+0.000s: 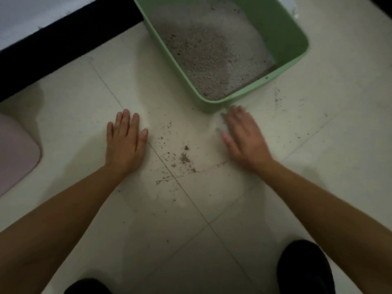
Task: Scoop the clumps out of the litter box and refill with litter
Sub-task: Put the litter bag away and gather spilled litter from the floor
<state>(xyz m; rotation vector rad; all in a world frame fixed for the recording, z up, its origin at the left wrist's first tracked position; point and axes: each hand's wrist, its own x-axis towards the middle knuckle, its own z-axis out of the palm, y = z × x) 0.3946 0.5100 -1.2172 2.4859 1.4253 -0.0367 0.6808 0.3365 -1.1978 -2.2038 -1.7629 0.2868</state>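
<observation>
- Pink item point(17, 153): lying at the far left edge, kind unclear.
- Your left hand point(125, 145): pressing flat on the floor point(63, 128), fingers straight, holding nothing.
- Spilled grains point(184, 159): lying between your hands.
- Your right hand point(244, 141): blurred, fingers stretched out, empty, just beside the box's near corner.
- Green litter box point(282, 32): sitting on the floor, upper right, holding grey-brown litter point(207, 54) with a paler patch.

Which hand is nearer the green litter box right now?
The right hand: its blurred fingertips reach almost to the near corner of the litter box. The left hand lies flat on the tiles, farther off.
</observation>
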